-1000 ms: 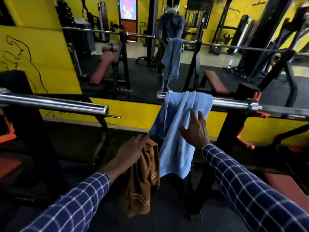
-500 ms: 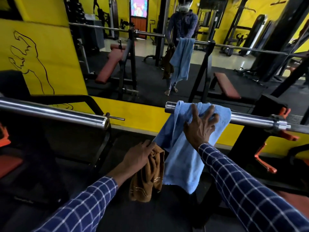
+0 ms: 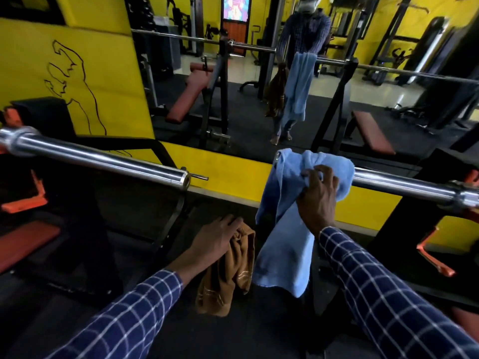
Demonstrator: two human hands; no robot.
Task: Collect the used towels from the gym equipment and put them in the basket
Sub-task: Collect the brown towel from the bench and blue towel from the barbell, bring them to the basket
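Observation:
A light blue towel (image 3: pixel 283 244) hangs over the end of the right steel barbell (image 3: pixel 404 186). My right hand (image 3: pixel 317 196) is closed on a bunched fold of it at the top, right at the bar. Lower and to the left, my left hand (image 3: pixel 215 244) grips a brown towel (image 3: pixel 228 275) that dangles crumpled above the dark floor. The two towels hang side by side, nearly touching. No basket is in view.
A second steel barbell (image 3: pixel 103 158) on a black rack crosses the left side at chest height. A wall mirror (image 3: pixel 259 99) above a yellow wall base reflects me, the towels and red benches. Orange rack hooks (image 3: pixel 435 260) stick out at the right.
My right hand slid up the blue towel from its hanging part to the bar and closed, bunching the cloth. The left hand kept hold of the brown towel.

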